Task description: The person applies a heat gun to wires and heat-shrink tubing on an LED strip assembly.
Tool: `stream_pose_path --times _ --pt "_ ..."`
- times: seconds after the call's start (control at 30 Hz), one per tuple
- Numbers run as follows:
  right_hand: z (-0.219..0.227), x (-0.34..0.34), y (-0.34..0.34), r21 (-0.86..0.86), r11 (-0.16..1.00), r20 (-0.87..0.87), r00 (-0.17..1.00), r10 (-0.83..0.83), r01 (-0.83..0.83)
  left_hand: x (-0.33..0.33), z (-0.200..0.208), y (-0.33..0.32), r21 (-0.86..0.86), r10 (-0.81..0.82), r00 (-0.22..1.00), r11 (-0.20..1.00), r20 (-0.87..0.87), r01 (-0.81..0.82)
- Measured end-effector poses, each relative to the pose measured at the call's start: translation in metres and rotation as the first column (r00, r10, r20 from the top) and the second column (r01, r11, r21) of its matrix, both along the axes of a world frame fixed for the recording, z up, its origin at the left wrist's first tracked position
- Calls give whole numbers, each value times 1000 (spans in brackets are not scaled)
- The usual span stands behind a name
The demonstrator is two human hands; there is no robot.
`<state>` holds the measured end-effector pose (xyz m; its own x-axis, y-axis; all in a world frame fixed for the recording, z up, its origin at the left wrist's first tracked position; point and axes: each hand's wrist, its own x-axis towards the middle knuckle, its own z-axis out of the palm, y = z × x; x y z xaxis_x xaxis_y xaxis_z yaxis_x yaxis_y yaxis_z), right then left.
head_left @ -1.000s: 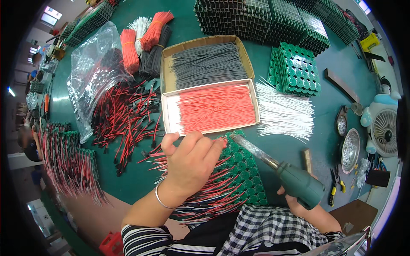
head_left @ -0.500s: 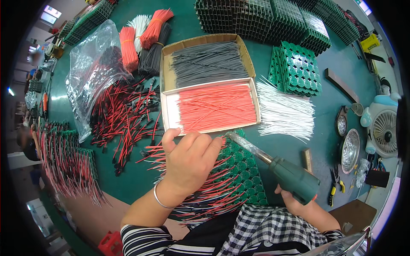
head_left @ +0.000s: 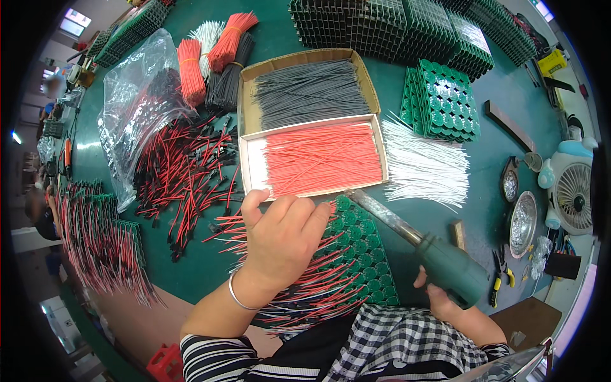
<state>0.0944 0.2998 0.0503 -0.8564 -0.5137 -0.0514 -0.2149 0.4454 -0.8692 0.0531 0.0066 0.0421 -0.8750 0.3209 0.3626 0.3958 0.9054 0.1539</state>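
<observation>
My left hand (head_left: 283, 239) is bent over the far edge of a green circuit board panel (head_left: 366, 254), its back toward me. Its fingers are curled; the tips are partly hidden, and short red wire ends show beside them. Rows of red, white and dark wires (head_left: 312, 286) stick out from the panel's left part, under my wrist. My right hand (head_left: 439, 299) grips a green hot-air gun (head_left: 452, 270), whose body hides most of the fingers. Its long metal nozzle points up and left, the tip near the panel's far right corner, apart from my left hand.
Beyond the panel are a box of red wires (head_left: 324, 159) and a box of grey wires (head_left: 309, 92). White wires (head_left: 426, 165) and stacked green panels (head_left: 445, 99) lie right. Black-and-red leads (head_left: 184, 165) lie left. Pliers (head_left: 499, 277), metal dishes (head_left: 522, 223) and a fan (head_left: 569, 191) are far right.
The hot-air gun has shifted right with my right hand, and its nozzle tip has moved away from my left fingertips. My left hand has stayed almost still.
</observation>
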Motion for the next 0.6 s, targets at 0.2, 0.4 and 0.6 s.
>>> stream_pose_path --times 0.2,0.4,0.6 --pt "15 2 -10 -156 948 296 929 -223 277 1 3 0 -30 0 1000 1000 18 1" --pt "3 11 16 -124 986 247 966 -80 113 2 5 1 -63 -2 1000 998 20 3" --pt "4 16 15 -193 964 278 953 -125 182 0 7 3 -33 1 1000 999 -18 -2"
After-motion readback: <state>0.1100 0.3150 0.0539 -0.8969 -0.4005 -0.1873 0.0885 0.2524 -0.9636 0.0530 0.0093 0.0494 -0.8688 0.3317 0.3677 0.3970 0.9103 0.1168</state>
